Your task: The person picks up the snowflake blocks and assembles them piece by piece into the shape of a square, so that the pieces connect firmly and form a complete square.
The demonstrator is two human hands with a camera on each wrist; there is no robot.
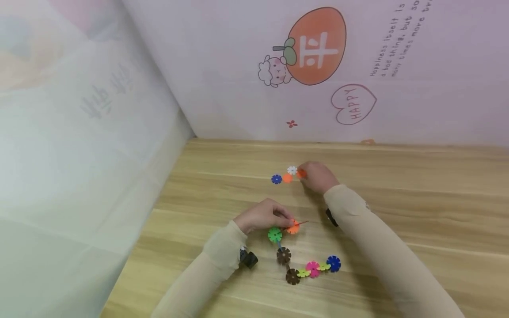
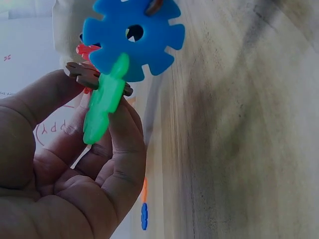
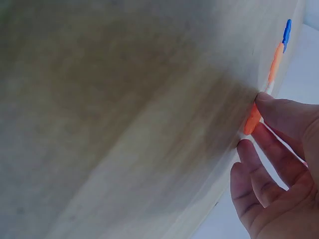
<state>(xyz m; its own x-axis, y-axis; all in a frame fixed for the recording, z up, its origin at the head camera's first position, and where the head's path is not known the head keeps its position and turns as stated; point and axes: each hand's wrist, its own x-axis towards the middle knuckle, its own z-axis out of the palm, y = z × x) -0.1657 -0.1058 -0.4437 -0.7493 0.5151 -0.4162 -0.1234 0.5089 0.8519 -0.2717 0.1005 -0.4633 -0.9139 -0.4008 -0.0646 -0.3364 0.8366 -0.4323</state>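
Note:
My left hand (image 1: 266, 215) pinches one end of a chain of notched plastic discs, near an orange disc (image 1: 293, 227) and a red disc seen edge-on. From there the chain runs through a green disc (image 1: 275, 234), brown discs (image 1: 283, 255), yellow and pink discs (image 1: 313, 269) to a dark blue disc (image 1: 333, 263). In the left wrist view a light blue disc (image 2: 112, 37) and the green disc (image 2: 105, 102) slot together in front of the fingers. Farther back, my right hand (image 1: 319, 177) pinches an orange disc (image 3: 252, 118) at the tabletop, thumb against fingers.
Beside the right hand lie a white disc (image 1: 292, 170), another orange disc (image 1: 287, 178) and a blue disc (image 1: 276, 179). The wooden table (image 1: 417, 212) meets a printed cloth (image 1: 230, 88) at the back and a pale cloth (image 1: 79, 185) at the left.

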